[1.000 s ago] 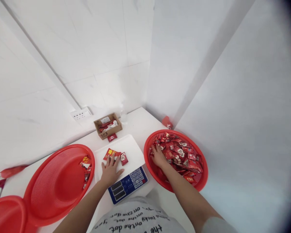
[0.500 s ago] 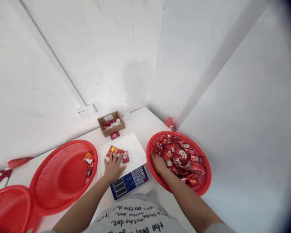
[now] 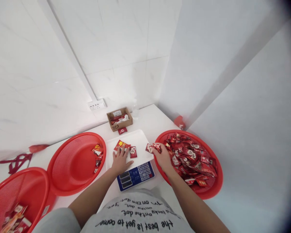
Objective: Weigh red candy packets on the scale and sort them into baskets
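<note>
My left hand (image 3: 121, 159) lies with spread fingers on the white tray (image 3: 141, 139) of a scale, touching a red packet with a yellow print (image 3: 121, 143). Beside its fingertips is a small dark red packet (image 3: 133, 152). My right hand (image 3: 164, 158) pinches red and white packets (image 3: 152, 148) between the tray's right edge and the rim of the right red basket (image 3: 219, 168). That basket holds a heap of red packets (image 3: 191, 158). The scale's blue keypad panel (image 3: 135, 176) faces me.
A cardboard box (image 3: 122, 124) with packets stands behind the tray, with a red packet (image 3: 122, 130) before it. Two red baskets, one in the middle left (image 3: 75, 161) and one at lower left (image 3: 45, 191), hold some packets. A wall socket (image 3: 97, 104) is behind.
My right hand has come up out of the heap in the right basket, now with packets in its fingers. My left hand stays on the tray. The whole view has shifted.
</note>
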{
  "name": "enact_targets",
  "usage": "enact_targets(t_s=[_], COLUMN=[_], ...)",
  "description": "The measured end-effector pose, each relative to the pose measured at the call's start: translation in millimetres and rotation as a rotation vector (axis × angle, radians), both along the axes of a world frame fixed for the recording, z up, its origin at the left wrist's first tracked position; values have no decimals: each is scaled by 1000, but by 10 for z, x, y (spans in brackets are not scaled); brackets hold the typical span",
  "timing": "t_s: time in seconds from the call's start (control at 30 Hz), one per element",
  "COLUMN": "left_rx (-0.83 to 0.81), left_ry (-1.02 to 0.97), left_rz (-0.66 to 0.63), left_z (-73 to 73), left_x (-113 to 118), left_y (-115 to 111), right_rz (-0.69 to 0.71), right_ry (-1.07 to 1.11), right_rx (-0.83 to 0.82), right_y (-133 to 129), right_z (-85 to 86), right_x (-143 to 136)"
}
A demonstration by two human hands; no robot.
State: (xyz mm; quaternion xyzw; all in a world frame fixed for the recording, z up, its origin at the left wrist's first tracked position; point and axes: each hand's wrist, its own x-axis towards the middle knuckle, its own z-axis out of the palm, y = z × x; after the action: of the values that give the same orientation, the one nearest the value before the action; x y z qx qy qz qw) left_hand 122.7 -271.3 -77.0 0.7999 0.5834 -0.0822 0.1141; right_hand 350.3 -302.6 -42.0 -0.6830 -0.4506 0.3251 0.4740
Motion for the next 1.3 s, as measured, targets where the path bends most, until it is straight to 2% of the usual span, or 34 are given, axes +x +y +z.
enact_targets(t_s=[0.1, 0.2, 0.33, 0.43, 0.63, 0.7, 0.87, 1.0, 1.1, 1.3], left_rx=[-11, -16, 23, 76, 114, 114, 109, 68, 18, -12], left_ry=[-24, -90, -140, -149, -207, -196, -144, -108, -100, -160], left_rz=[12, 39, 76, 57, 34, 18, -66, -40, -33, -113], left_z=[23, 46, 14, -28, 33, 72, 91, 63, 67, 129], left_x=[0, -44, -139, -150, -26, 4, 119, 258, 286, 92], left_y=[-1, -25, -92, -116, -27, 5, 22, 32, 59, 34], right_rz=[147, 241, 221, 207, 445, 421, 257, 245, 273, 284], right_ry=[167, 217, 169, 138, 60, -65, -434, -647, -675, -604], right_rx=[-12, -26, -74, -104, -73, -24, 89, -62, -142, -54], right_y=[90, 141, 137, 132, 91, 50, -74, -190, -257, -252], right_z=[43, -44, -165, -215, -277, -285, -353, -471, -549, -664], right_x=[-351, -524, -444, -389, -460, -399, -140, -73, -73, -41])
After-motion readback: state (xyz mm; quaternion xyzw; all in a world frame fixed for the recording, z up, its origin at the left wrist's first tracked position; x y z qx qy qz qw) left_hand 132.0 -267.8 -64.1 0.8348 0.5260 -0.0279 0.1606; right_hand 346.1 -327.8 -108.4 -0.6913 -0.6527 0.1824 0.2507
